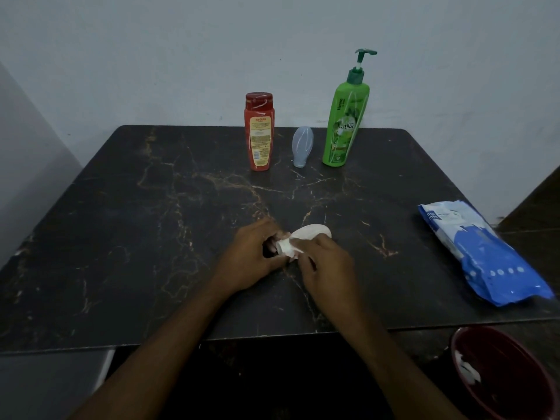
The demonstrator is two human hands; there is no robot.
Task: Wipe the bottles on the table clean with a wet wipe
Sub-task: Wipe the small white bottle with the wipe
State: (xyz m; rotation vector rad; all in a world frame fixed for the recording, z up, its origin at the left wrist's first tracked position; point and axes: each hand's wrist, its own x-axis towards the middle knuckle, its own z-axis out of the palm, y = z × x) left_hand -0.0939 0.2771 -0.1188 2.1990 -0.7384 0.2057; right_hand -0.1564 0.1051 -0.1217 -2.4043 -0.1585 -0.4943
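Beside table, red bin holds white wipes.

Single head-worn wide-angle view, looking forward and down from above the near counter edge; hands close below centre, far wall fills top of frame.

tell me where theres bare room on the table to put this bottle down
Free: the table's whole left half, and the strip between the hands and the wipes pack. Crowded: the back edge, with the red bottle, clear bottle and green bottle.
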